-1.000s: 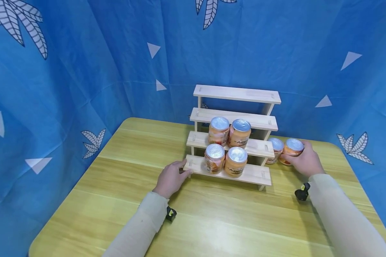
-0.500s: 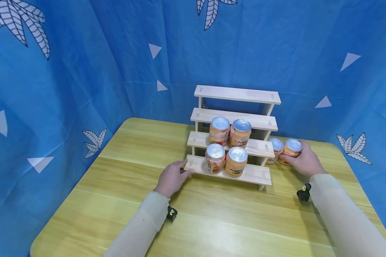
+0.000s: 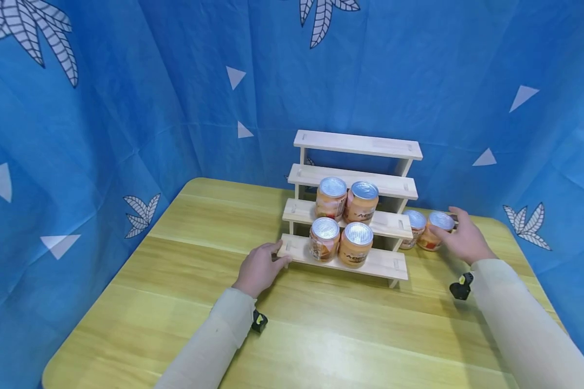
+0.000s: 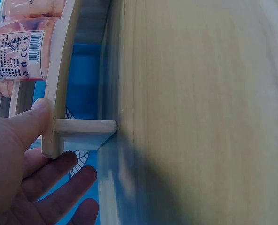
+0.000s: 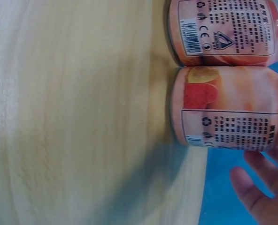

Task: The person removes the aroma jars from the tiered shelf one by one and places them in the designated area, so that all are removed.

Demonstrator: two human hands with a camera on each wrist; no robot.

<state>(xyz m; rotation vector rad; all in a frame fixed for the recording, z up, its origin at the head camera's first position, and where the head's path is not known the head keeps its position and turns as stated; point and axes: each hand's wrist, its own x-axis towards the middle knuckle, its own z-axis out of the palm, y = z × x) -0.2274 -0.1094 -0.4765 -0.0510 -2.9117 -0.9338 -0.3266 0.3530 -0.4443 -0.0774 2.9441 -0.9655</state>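
Observation:
My left hand [image 3: 261, 268] pinches the left end of the lowest board of a pale wooden four-step display rack [image 3: 386, 263], thumb on top and fingers below. In the left wrist view the thumb presses the board [image 4: 59, 70]. At the rack's right side, two orange-labelled cans with silver lids stand side by side on the table. My right hand [image 3: 467, 240] is at the outer can [image 3: 432, 237], thumb and fingers spread loosely about it. In the right wrist view fingertips lie beside that can [image 5: 233, 108]; whether they touch it is unclear. The inner can [image 3: 411, 237] stands against it.
Two cans stand on the lowest step, among them the front right can [image 3: 354, 254]. Two more stand on the second step, including the rear left can [image 3: 331, 205]. A blue patterned curtain [image 3: 214, 151] hangs behind the wooden table [image 3: 199, 237].
My right hand has loosened from the outer can, its fingers spreading wider. The can has turned slightly, showing a different side of its label. My left hand stays on the rack.

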